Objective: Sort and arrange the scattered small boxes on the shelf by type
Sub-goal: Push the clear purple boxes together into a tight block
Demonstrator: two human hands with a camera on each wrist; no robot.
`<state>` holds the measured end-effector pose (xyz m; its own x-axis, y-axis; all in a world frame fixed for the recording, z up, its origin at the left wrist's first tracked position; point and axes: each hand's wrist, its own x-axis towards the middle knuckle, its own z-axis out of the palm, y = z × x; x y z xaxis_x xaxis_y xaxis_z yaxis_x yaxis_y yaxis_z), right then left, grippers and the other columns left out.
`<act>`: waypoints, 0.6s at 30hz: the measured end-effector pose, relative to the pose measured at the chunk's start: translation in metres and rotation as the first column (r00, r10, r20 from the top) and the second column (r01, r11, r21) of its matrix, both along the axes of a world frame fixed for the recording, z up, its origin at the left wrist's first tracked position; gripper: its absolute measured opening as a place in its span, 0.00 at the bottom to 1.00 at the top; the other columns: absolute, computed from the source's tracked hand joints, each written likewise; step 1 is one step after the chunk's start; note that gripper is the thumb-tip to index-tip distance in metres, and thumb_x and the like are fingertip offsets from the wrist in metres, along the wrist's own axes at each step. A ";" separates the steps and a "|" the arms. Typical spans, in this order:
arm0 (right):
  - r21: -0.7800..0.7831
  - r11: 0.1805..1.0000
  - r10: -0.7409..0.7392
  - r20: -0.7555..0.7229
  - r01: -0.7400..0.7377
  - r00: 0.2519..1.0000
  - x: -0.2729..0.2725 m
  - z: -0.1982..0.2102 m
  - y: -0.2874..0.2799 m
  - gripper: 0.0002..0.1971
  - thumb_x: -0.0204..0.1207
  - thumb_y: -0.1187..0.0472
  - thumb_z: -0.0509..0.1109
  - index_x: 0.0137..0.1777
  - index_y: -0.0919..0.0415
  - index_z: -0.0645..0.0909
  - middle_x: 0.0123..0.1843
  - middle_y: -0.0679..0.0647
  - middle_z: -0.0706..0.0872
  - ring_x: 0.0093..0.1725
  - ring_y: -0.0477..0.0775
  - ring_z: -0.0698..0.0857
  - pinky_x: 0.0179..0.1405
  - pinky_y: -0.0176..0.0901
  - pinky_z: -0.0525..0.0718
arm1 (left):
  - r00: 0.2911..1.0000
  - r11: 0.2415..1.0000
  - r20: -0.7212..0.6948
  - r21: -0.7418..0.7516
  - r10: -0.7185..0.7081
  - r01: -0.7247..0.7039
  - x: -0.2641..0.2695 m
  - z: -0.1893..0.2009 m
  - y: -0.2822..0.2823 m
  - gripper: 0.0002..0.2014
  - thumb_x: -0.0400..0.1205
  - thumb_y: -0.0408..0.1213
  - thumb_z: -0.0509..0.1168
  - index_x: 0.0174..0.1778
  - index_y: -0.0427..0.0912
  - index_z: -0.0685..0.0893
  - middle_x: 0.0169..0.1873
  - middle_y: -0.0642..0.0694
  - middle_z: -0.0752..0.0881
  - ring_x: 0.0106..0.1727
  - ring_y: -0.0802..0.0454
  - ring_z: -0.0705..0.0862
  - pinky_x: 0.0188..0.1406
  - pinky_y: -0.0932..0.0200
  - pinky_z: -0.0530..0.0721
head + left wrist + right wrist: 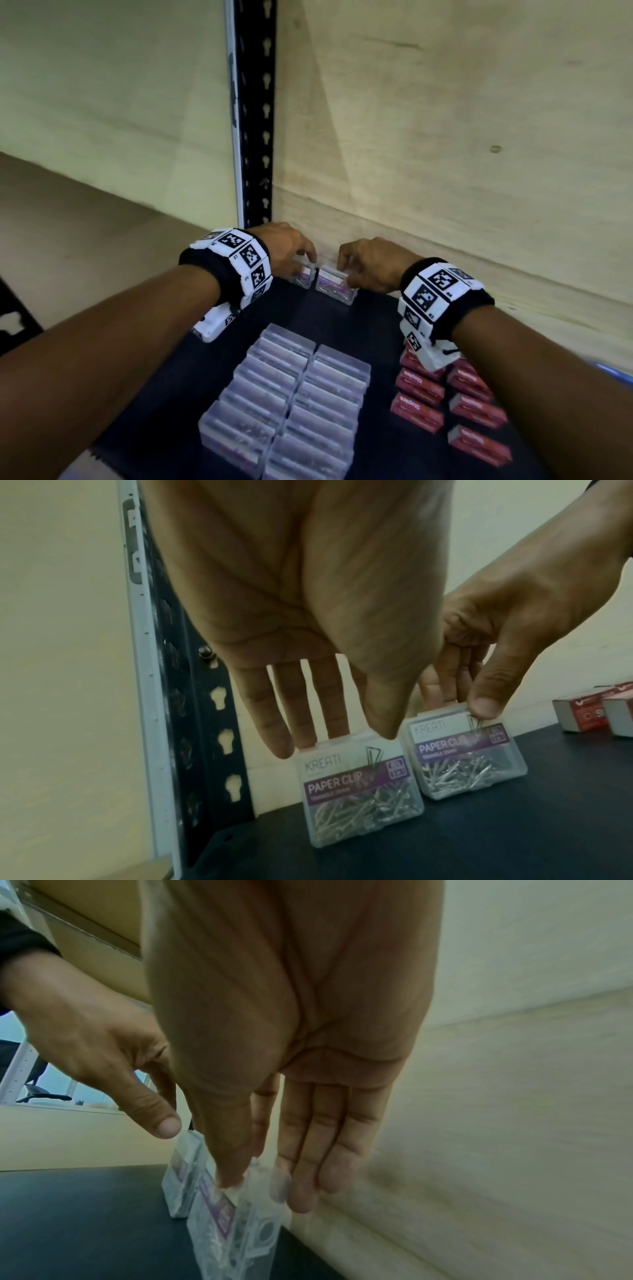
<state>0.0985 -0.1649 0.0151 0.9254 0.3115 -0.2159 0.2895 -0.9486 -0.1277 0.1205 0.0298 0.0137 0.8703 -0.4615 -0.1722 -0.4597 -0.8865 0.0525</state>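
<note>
Two clear paper clip boxes with purple labels stand upright side by side at the back of the black shelf mat [376, 329]. My left hand [308, 262] pinches the top edge of the left box [303, 277], thumb in front and fingers behind, as the left wrist view shows on that box [363, 799]. My right hand [346, 274] pinches the top of the right box [334, 286] in the same way. In the right wrist view its thumb and fingers straddle that box [232, 1231]. Nearer me lie two tidy rows of clear boxes [291, 394] and two columns of red staple boxes [445, 394].
A black perforated shelf post [255, 120] rises just left of the two held boxes. A plywood back wall [445, 137] stands directly behind them. Bare black mat lies between the held boxes and the sorted rows.
</note>
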 end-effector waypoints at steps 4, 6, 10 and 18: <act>0.036 0.999 0.010 -0.042 -0.009 0.999 -0.017 0.001 0.001 0.12 0.78 0.55 0.75 0.59 0.50 0.81 0.57 0.52 0.88 0.54 0.54 0.85 0.57 0.48 0.84 | 0.998 0.999 -0.049 0.019 -0.038 0.039 -0.013 0.004 0.000 0.18 0.83 0.46 0.65 0.70 0.62 0.79 0.64 0.50 0.81 0.62 0.50 0.78 0.53 0.63 0.73; 0.050 0.999 0.014 -0.062 -0.010 0.998 -0.027 0.001 0.002 0.11 0.78 0.55 0.75 0.59 0.51 0.81 0.57 0.52 0.88 0.54 0.55 0.86 0.58 0.49 0.84 | 0.996 0.998 -0.074 0.014 -0.057 0.059 -0.020 0.006 0.000 0.17 0.83 0.45 0.66 0.68 0.62 0.81 0.62 0.52 0.83 0.55 0.54 0.78 0.51 0.64 0.74; 0.062 0.998 0.025 -0.106 -0.019 0.994 -0.050 0.004 0.001 0.10 0.78 0.57 0.75 0.58 0.50 0.82 0.52 0.47 0.86 0.53 0.52 0.85 0.55 0.46 0.84 | 0.986 0.995 -0.137 0.024 -0.091 0.095 -0.039 0.014 -0.001 0.15 0.84 0.43 0.64 0.66 0.61 0.83 0.63 0.56 0.84 0.60 0.55 0.82 0.56 0.64 0.76; 0.066 0.997 0.050 -0.130 -0.042 0.990 -0.088 0.008 -0.001 0.09 0.79 0.57 0.73 0.59 0.52 0.82 0.51 0.46 0.87 0.53 0.50 0.85 0.53 0.44 0.81 | 0.974 0.988 -0.177 0.033 -0.143 0.151 -0.070 0.018 0.000 0.16 0.84 0.37 0.62 0.65 0.59 0.85 0.62 0.58 0.85 0.61 0.57 0.83 0.63 0.60 0.80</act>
